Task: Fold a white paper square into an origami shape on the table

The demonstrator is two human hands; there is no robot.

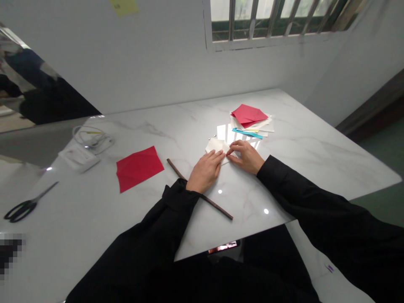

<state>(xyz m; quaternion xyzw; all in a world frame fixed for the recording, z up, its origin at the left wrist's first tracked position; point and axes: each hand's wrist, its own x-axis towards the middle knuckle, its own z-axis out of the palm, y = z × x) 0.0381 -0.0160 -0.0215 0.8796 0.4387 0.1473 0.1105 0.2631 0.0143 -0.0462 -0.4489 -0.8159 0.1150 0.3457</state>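
Note:
A small folded piece of off-white paper [217, 144] lies on the marble-patterned table, partly covered by my hands. My left hand [206, 170] rests over its near side with fingers stretched flat, pressing it down. At the right edge of the paper, my right hand [245, 156] has thumb and forefinger pinched together on it. A thin brown stick [217, 206] runs diagonally beneath my left wrist, its middle hidden by the sleeve. Two tiny shiny bits [215, 135] sit just beyond the paper.
Behind my right hand is a pile of red, white, yellow and blue paper [249, 114]. Left of the stick lies a creased red sheet [139, 168]. Farther left are black-handled scissors [25, 209] and a white box [78, 158] beside a coiled cable [90, 136]. A wall borders the table's far edge.

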